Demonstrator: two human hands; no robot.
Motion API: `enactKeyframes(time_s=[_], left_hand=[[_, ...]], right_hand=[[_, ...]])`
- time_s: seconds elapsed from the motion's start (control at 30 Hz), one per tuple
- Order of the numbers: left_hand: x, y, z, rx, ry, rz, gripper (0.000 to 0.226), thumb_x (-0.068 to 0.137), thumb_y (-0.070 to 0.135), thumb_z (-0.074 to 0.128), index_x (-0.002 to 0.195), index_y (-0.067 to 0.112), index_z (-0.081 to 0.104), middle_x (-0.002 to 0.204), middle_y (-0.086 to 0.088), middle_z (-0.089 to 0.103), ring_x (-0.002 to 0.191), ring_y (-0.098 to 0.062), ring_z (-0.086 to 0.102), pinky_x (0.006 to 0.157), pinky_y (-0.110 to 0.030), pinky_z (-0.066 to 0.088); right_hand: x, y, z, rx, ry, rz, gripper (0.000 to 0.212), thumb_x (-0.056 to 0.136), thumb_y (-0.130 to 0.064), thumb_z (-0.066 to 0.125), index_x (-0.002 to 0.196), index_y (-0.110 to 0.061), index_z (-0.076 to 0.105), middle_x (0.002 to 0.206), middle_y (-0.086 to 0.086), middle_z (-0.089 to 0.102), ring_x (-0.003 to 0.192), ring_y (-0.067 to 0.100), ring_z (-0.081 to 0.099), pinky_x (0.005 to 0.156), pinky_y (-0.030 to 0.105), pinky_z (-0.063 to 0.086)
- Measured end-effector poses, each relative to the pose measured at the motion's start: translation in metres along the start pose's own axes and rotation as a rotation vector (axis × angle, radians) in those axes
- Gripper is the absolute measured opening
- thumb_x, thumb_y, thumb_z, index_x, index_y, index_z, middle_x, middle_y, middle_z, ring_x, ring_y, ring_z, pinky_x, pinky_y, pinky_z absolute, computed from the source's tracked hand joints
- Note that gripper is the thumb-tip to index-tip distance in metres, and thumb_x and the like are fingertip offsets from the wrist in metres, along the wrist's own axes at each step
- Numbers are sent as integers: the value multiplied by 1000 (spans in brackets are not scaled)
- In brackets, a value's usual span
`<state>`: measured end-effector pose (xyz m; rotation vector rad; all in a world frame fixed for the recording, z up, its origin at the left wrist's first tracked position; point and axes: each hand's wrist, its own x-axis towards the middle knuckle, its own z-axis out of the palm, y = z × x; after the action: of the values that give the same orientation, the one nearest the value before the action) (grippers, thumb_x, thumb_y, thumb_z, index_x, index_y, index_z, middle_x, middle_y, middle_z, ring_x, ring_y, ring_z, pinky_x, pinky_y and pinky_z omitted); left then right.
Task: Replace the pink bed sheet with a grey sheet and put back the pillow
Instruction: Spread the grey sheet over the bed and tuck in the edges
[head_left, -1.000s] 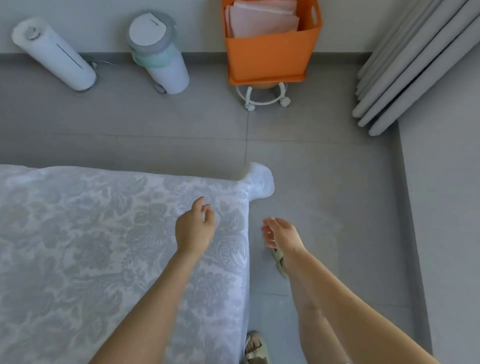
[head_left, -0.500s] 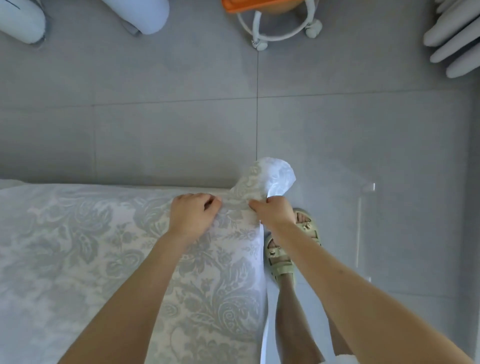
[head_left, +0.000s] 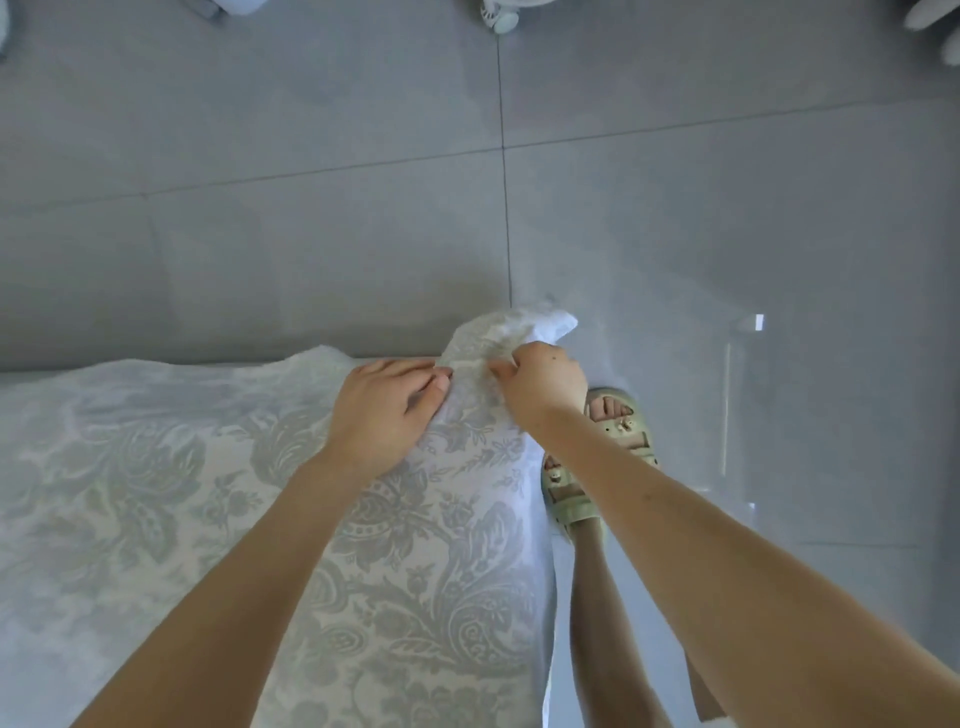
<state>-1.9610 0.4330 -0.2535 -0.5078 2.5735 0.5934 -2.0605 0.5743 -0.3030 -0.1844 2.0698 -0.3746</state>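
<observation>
In the near field, the grey sheet (head_left: 208, 519), a pale fabric with a grey floral pattern, is lying spread over the bed top from the left edge to the right drop; the mattress beneath is hidden. At the far right corner, the left hand (head_left: 382, 410) is resting knuckles-up with its fingers curled together and pinching the fabric. Just to its right, the right hand (head_left: 543, 387) is clamping its curled fingers on the same fabric below the loose corner (head_left: 511, 332), which is standing up bunched and untucked. The pink sheet and the pillow are not appearing in view. Judged risks: the bunched corner is likely to spring back if either pinch is slackening before it is tucked under. Pulling too hard toward this corner is likely to be dragging the sheet off the unseen opposite corners. Hanging fabric is also at risk of catching under the sandalled foot (head_left: 618, 436), which is standing just beside the drop on the tiled floor (head_left: 727, 208). Farther away, only a white castor (head_left: 501, 18) is showing at the top edge. Compared with one second earlier, both hands, then apart and loosely held above the sheet, are now gripping at the corner. The view is now tilting further down, so the orange basket and the white cylinders are out of frame.
</observation>
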Motion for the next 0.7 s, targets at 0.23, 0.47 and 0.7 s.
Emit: enactKeyframes(time_s=[0.23,0.47,0.7], left_hand=[[18,18,8,-119,-231,-114,48,101,40,29,104,19,72,107,3,68,105,-18,56,83,-25,37],[12,33,7,-166,-415,-167,83,88,62,2,99,15,70,97,-3,70,96,-19,61,89,-38,46],[17,55,-13,-47,-561,-178,65,97,56,4,67,27,55,70,2,58,82,-20,53,79,-29,34]], right_hand=[[-53,30,-3,327,336,14,42,98,-38,42,128,-11,53,115,5,62,107,25,56,89,35,43],[-97,28,19,646,138,-239,39,101,-33,39,135,-18,51,133,-7,55,122,7,49,105,32,40],[-96,19,13,906,-139,-135,41,101,-45,32,140,-37,43,141,-22,45,131,-10,34,114,20,25]])
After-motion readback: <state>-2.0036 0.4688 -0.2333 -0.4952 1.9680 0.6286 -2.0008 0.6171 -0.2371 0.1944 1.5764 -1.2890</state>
